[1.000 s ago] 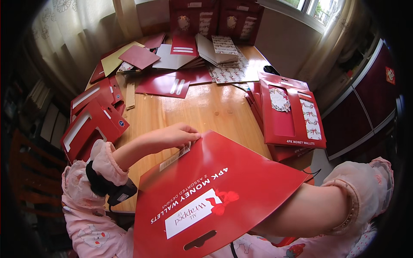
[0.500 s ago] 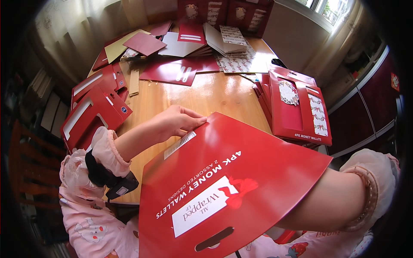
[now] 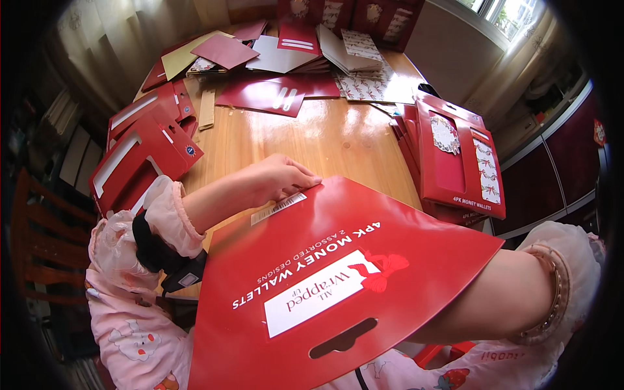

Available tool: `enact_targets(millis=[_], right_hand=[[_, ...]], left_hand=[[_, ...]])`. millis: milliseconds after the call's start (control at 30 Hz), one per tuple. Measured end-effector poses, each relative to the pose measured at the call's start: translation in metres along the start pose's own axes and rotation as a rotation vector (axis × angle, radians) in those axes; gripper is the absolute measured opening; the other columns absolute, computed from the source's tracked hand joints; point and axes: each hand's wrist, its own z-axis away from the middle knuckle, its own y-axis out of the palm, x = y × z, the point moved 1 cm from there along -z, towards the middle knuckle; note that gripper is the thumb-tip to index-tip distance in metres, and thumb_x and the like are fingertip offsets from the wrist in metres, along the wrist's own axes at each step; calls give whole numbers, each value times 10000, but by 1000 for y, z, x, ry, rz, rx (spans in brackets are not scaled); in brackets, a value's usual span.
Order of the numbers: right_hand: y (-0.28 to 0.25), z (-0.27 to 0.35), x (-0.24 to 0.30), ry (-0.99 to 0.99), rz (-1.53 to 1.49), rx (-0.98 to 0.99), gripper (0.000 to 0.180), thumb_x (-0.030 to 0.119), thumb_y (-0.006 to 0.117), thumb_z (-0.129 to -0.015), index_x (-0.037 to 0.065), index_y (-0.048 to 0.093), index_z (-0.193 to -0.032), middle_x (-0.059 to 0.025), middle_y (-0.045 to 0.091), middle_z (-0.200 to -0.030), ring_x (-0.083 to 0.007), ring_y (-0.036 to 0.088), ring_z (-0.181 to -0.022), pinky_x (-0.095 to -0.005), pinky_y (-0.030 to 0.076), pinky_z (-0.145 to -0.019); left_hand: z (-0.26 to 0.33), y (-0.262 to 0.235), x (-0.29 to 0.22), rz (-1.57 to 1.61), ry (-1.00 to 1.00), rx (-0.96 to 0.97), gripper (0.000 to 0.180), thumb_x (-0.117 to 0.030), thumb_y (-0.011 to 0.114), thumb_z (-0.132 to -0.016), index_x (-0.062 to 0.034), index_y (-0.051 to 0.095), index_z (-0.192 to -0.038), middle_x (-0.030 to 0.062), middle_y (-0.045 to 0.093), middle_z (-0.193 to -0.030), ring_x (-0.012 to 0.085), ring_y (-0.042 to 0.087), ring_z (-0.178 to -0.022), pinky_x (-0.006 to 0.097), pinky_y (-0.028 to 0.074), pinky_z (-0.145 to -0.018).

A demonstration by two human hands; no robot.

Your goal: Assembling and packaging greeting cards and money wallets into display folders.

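The left hand (image 3: 283,175) pinches, with its fingers (image 3: 311,180), the far corner of a red cardboard packaging sleeve (image 3: 364,299), tilted over the worktop (image 3: 273,140); I cannot tell the hidden right hand's grip. Probably light, bendable, slick: best held by edges.

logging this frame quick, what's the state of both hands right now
Left hand: closed, fingertips pinching the packet near a corner.
Right hand: hidden by the packet, so open or closed cannot be told.

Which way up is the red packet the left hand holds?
The packet is upside down, slanted: its hanging slot on the near side, lettering inverted.
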Motion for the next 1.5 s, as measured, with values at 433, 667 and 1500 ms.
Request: enact_targets(millis=[433,667,1500], right_hand=[[-4,-7,-2,-38,-35,23,359,107,547,-702,35,526,-1053,-116,537,-996,-248,541,-889,-361,445,-732],[-7,-6,-3,-41,-37,36,359,109,548,-702,39,526,-1054,-113,536,-1000,-248,540,-893,-361,446,-735],[-12,-14,3,-47,-42,64,360,114,553,-705,52,526,-1058,-103,534,-1014,-247,537,-908,-359,447,-743]], left_hand=[[0,-4,2,-74,-3,-5,265,-177,639,-794,26,619,-963,86,625,-836,108,566,-650,209,411,-489],[5,0,-1,-95,2,11,327,-229,620,-811,24,603,-1018,41,616,-832,69,539,-666,189,399,-515],[-9,0,6,-22,27,-1,193,-157,612,-801,10,632,-896,73,610,-764,113,513,-583,245,391,-466]])
